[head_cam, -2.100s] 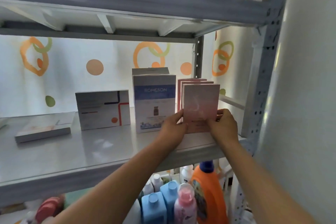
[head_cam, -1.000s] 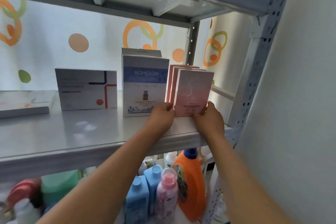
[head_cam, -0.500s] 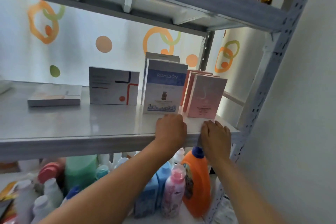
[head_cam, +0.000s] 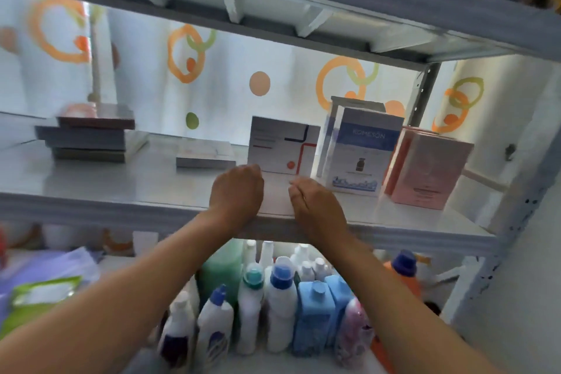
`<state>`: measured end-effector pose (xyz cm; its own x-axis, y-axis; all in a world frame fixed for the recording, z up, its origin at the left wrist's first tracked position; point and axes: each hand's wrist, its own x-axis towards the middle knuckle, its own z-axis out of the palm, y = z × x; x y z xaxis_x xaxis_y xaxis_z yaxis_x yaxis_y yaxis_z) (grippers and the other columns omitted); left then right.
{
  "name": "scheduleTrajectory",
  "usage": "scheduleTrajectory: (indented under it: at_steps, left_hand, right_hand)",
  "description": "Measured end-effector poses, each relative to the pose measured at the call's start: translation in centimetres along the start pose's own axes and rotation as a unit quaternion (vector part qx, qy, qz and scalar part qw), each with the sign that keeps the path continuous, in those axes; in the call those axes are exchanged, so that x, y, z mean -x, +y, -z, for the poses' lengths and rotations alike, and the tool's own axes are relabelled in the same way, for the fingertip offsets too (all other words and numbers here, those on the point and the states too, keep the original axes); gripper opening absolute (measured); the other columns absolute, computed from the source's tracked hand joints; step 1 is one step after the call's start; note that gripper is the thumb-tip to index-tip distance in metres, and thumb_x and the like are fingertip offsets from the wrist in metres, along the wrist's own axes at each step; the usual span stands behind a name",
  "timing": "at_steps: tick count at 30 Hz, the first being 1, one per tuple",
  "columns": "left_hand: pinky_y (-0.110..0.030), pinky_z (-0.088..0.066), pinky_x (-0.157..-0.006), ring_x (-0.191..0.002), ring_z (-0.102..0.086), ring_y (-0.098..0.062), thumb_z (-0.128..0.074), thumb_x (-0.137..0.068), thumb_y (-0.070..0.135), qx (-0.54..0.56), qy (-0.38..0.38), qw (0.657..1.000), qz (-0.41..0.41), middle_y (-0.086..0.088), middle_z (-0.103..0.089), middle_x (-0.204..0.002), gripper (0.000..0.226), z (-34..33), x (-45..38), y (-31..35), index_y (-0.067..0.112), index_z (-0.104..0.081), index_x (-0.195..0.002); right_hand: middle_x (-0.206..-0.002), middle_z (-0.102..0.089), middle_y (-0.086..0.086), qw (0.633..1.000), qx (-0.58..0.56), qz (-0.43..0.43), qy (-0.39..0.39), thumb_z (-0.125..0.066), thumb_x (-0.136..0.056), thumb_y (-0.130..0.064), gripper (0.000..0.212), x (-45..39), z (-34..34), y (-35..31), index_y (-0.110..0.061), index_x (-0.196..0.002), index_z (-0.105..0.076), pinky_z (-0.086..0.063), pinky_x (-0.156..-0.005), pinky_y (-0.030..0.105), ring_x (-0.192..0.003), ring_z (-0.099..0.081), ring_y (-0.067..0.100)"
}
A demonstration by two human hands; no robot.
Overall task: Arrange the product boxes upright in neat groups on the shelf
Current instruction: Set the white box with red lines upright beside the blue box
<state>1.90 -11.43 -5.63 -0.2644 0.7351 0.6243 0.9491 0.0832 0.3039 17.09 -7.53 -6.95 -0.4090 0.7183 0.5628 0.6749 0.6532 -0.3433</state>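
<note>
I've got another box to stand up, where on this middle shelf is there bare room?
Bare grey shelf lies between the flat dark box stack and the flat white box, and along the front left edge. The right end is crowded with upright boxes.

arms: 2, bare | sleeves: none visible | right hand (head_cam: 315, 203): ring

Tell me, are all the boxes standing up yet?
Not yet. The pink boxes and blue boxes stand upright in groups at the right. The left hand and right hand hold nothing and sit in front of the upright white box. One flat box and a pile of flat boxes are left to stand up.
</note>
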Motion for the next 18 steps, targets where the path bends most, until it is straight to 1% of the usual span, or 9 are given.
scheduleTrajectory:
  at_steps: [1, 3, 5, 7, 9, 12, 14, 16, 18]
  left_hand:
    - [-0.035, -0.048, -0.071, -0.086, -0.065, -0.03, -0.039, -0.1, 0.017, -0.007, 0.001, 1.0, 0.019, -0.013, -0.07, -0.099, 0.028, 0.6, -0.1, -2.1, 0.008, -0.066, -0.101]
    - [-0.035, -0.047, -0.073, -0.088, -0.063, -0.032, -0.039, -0.099, 0.018, -0.002, 0.004, 0.998, 0.058, -0.014, -0.069, -0.099, 0.029, 1.8, -0.2, -6.0, 0.008, -0.066, -0.101]
    - [-0.034, -0.048, -0.074, -0.085, -0.062, -0.03, -0.039, -0.1, 0.02, 0.006, 0.016, 0.996, 0.085, -0.015, -0.069, -0.096, 0.03, 2.8, -0.2, -9.4, 0.007, -0.066, -0.099]
    - [-0.035, -0.05, -0.077, -0.085, -0.062, -0.028, -0.041, -0.1, 0.021, 0.005, 0.009, 0.994, 0.107, -0.014, -0.069, -0.097, 0.029, 3.7, -0.4, -12.3, 0.006, -0.066, -0.101]
    - [-0.033, -0.048, -0.08, -0.093, -0.062, -0.028, -0.048, -0.096, 0.02, -0.01, -0.036, 0.989, 0.14, -0.014, -0.067, -0.105, 0.024, 4.4, -1.3, -14.6, 0.006, -0.064, -0.107]
    - [-0.03, -0.045, -0.078, -0.098, -0.06, -0.03, -0.055, -0.089, 0.02, -0.04, -0.12, 0.977, 0.173, -0.016, -0.066, -0.11, 0.026, 4.9, -3.4, -16.6, 0.005, -0.063, -0.109]
    - [-0.03, -0.046, -0.077, -0.098, -0.061, -0.029, -0.055, -0.089, 0.024, -0.049, -0.145, 0.971, 0.183, -0.013, -0.066, -0.11, 0.027, 4.6, -4.9, -16.7, 0.008, -0.062, -0.109]
    - [-0.031, -0.048, -0.08, -0.101, -0.06, -0.028, -0.052, -0.09, 0.026, -0.056, -0.168, 0.965, 0.193, -0.01, -0.065, -0.113, 0.027, 3.9, -6.4, -16.4, 0.012, -0.06, -0.111]
    - [-0.032, -0.047, -0.082, -0.105, -0.059, -0.029, -0.047, -0.092, 0.024, -0.05, -0.177, 0.961, 0.209, -0.011, -0.063, -0.117, 0.025, 2.8, -7.9, -16.0, 0.012, -0.058, -0.111]
  right_hand:
    - [-0.115, -0.068, 0.007, 1.0, -0.022, 0.004, -0.007, -0.035, -0.105, -0.033, 0.038, -0.9, -0.9, -1.7, -0.011, -0.113, -0.065, -0.045, -0.092, 0.018, -0.098, -0.064, 0.018]
    - [-0.108, -0.069, 0.009, 0.998, -0.062, 0.011, -0.026, -0.035, -0.105, -0.031, 0.037, -2.5, -2.5, -4.5, -0.011, -0.109, -0.066, -0.053, -0.088, 0.027, -0.092, -0.065, 0.019]
    - [-0.116, -0.068, 0.01, 0.995, -0.079, 0.016, -0.052, -0.038, -0.103, -0.029, 0.035, -4.2, -3.9, -7.2, -0.011, -0.116, -0.065, -0.049, -0.088, 0.031, -0.1, -0.064, 0.024]
    - [-0.128, -0.064, 0.009, 0.994, -0.08, 0.014, -0.074, -0.043, -0.1, -0.027, 0.035, -5.7, -5.1, -9.4, -0.013, -0.128, -0.06, -0.045, -0.095, 0.033, -0.113, -0.06, 0.027]
    - [-0.135, -0.059, 0.008, 0.993, -0.067, 0.01, -0.094, -0.046, -0.097, -0.024, 0.039, -7.1, -6.0, -10.8, -0.016, -0.134, -0.056, -0.043, -0.099, 0.033, -0.12, -0.056, 0.028]
    - [-0.131, -0.06, 0.008, 0.995, -0.01, -0.002, -0.103, -0.046, -0.094, -0.021, 0.04, -9.2, -7.4, -11.8, -0.016, -0.131, -0.058, -0.044, -0.092, 0.033, -0.118, -0.055, 0.028]
    - [-0.129, -0.058, 0.009, 0.995, 0.035, -0.011, -0.098, -0.045, -0.093, -0.02, 0.04, -10.1, -8.2, -12.0, -0.014, -0.13, -0.057, -0.045, -0.092, 0.036, -0.118, -0.052, 0.029]
    - [-0.131, -0.053, 0.01, 0.992, 0.071, -0.015, -0.099, -0.044, -0.093, -0.021, 0.04, -10.8, -9.4, -11.8, -0.013, -0.132, -0.054, -0.044, -0.095, 0.038, -0.122, -0.047, 0.029]
    - [-0.135, -0.049, 0.01, 0.989, 0.085, -0.012, -0.124, -0.042, -0.094, -0.022, 0.042, -11.1, -10.5, -11.4, -0.014, -0.135, -0.049, -0.04, -0.1, 0.039, -0.126, -0.043, 0.029]
